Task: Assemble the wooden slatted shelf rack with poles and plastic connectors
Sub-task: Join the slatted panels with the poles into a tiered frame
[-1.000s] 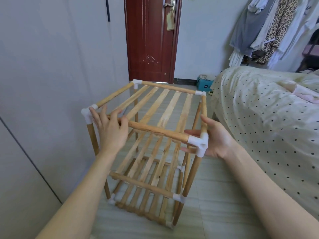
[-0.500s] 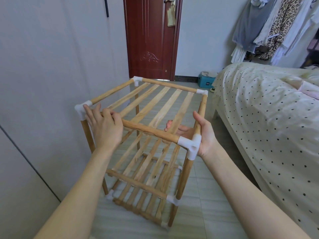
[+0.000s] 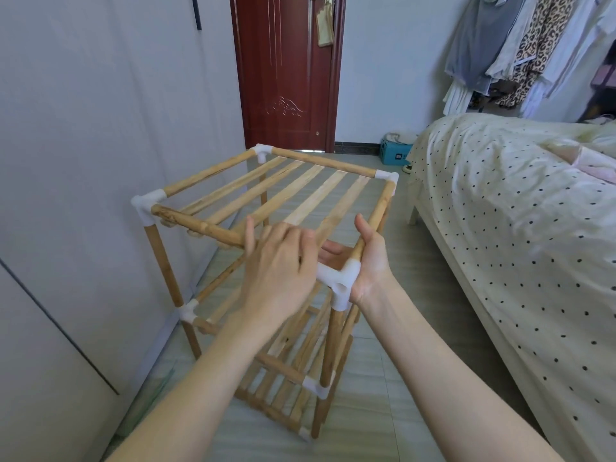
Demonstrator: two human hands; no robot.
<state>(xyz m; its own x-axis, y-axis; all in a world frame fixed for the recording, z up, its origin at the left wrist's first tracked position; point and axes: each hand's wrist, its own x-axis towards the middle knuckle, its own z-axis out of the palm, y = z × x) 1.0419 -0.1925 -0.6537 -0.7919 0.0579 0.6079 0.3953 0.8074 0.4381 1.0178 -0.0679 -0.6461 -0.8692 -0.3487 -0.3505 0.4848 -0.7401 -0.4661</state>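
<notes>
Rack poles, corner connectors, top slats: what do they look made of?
Round tan poles: seemingly unfinished wood or bamboo, with dark knots and mottled grain, matte. White corner connectors: likely moulded plastic, smooth, slightly translucent, with an open round socket. Flat pale slats: light wood, straight grain visible, no obvious varnish.

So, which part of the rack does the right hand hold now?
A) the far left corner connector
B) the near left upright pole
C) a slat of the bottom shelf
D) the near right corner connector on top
D: the right hand wraps the white near right corner connector on the top shelf.
</notes>
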